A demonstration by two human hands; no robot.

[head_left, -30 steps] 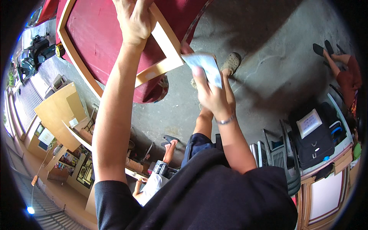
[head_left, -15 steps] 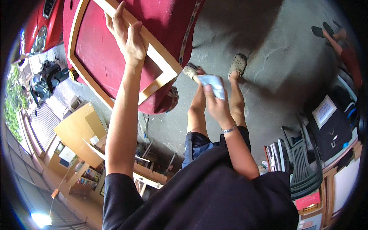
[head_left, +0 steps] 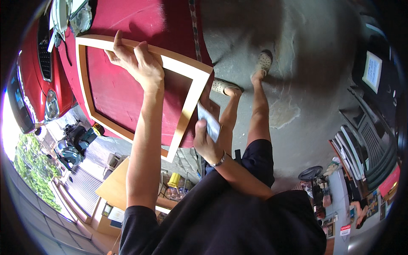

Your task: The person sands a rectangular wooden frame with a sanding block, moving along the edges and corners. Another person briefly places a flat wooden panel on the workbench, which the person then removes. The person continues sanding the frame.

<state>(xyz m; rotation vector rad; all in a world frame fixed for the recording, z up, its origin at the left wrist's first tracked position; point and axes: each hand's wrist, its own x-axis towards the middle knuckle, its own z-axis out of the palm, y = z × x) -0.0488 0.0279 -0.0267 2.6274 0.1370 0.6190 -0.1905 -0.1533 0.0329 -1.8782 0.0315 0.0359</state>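
A light bare-wood frame [head_left: 185,112] lies at a slant over a table covered in dark red cloth [head_left: 123,91]. My left hand [head_left: 142,70] is closed over the frame's far bar, its fingers wrapped across the wood. In my right hand [head_left: 208,144] is a pale grey folded sheet [head_left: 208,120], pinched with the thumb on top. That sheet is close to the outer edge of the frame's right side; whether it touches the wood I cannot tell.
My feet in beige clogs [head_left: 264,61] stand on the grey concrete floor [head_left: 306,85] right of the table. A red car [head_left: 63,85] and a dark motorbike [head_left: 70,146] are at the left. Stacked dark green chairs [head_left: 378,144] stand at the right, and another person [head_left: 361,212] shows beyond.
My right hand has brought the grey sheet leftward and down, close to the frame's right side. The frame sits more level in view, with my left hand still gripping it. My view has turned.
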